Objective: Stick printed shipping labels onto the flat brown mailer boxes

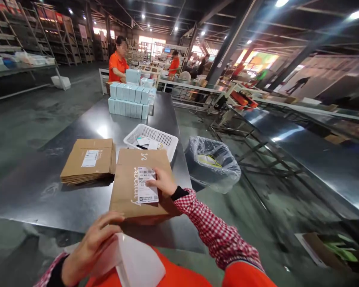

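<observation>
A brown cardboard stack, probably flat-folded boxes (125, 191), lies in front of me at the table's near edge, with white lettering on its top. A white printed shipping label (148, 193) is on that top face. My right hand (164, 181) rests on the label, thumb and fingers apart, gripping nothing. Closer to my body, my left hand (97, 239) is closed on a white paper sheet (140, 261), which curls over my orange clothing. The left fingertips are by the cardboard's near left corner; whether they touch it I cannot tell.
Left of the cardboard lies another stack of labelled cardboard (74, 159). A white basket (167, 139) with papers sits behind. Several pale blue boxes (128, 93) stand farther down the metal table (86, 123). A lined bin (194, 163) is at right. A co-worker (116, 65) stands at the far end.
</observation>
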The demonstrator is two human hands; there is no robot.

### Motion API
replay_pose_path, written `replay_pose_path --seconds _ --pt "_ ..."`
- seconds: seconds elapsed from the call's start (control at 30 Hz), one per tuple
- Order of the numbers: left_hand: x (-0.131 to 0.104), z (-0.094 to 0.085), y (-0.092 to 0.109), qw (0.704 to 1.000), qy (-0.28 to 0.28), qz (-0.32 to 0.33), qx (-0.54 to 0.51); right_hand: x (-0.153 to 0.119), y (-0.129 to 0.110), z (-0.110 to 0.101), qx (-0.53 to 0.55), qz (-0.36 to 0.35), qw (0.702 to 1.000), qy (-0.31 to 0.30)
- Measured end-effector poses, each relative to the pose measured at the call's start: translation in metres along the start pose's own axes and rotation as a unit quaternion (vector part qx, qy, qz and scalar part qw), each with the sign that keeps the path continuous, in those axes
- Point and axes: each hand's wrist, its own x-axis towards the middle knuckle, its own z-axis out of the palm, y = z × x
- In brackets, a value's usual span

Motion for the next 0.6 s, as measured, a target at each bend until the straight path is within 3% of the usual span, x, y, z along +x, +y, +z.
replay_pose_path --seconds 0.1,0.23,0.37,0.43,0.53,0.6 --pt "0.016 0.026 -0.013 0.999 -0.044 -0.017 0.013 0.002 -0.003 0.000 -0.147 -0.014 0.989 0.033" --pt "0.009 0.040 -0.028 0.999 -0.040 -0.031 0.018 -0.012 -0.013 0.012 -0.229 -0.049 0.967 0.104" --pt "0.003 0.041 -0.031 0.999 -0.042 -0.015 0.024 -0.016 -0.010 0.035 -0.233 -0.188 0.954 -0.012" --pt "0.002 0.042 -0.031 0.999 -0.046 -0.007 0.025 -0.007 0.001 0.026 -0.222 -0.154 0.963 0.006" --pt "-0.005 0.044 -0.035 0.999 -0.022 -0.021 0.019 -0.001 0.024 -0.015 -0.175 0.000 0.973 0.151" --pt "-0.014 0.046 -0.039 0.998 0.030 -0.050 0.030 -0.010 0.036 -0.039 -0.133 0.047 0.969 0.203"
